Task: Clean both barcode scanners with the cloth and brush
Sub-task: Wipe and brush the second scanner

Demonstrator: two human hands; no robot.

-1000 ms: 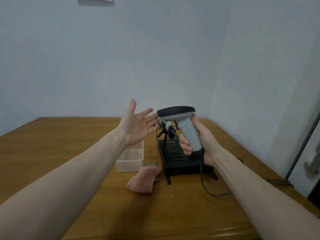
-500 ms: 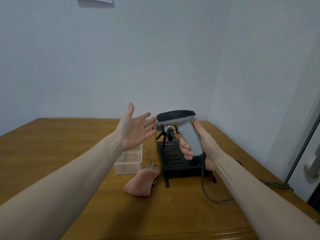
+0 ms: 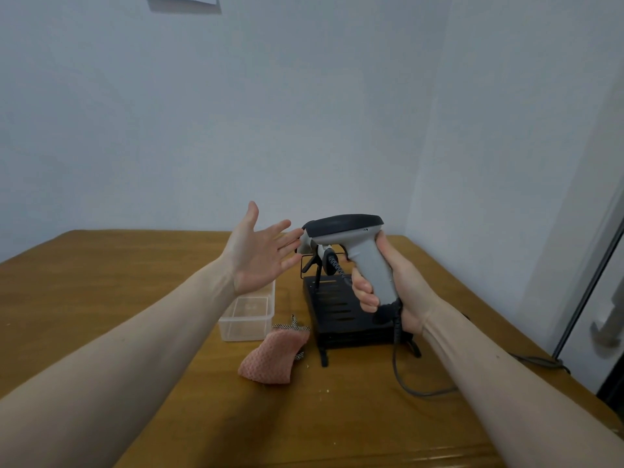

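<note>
The right hand (image 3: 401, 285) is wrapped around the grey handle of a barcode scanner (image 3: 358, 244), holding it upright above the table (image 3: 101, 282) with its dark head pointing left. The left hand (image 3: 260, 251) is raised just beside the scanner's nose, palm up and fingers spread straight, gripping nothing; whether its fingertips touch the nose cannot be told. A coiled cable (image 3: 398, 359) runs down from the scanner's handle and loops across the table. Beneath the scanner sits a black slotted stand (image 3: 337, 315). A pink cloth (image 3: 273, 359) lies crumpled on the table in front of a clear plastic box (image 3: 246, 315), just left of the stand.
</note>
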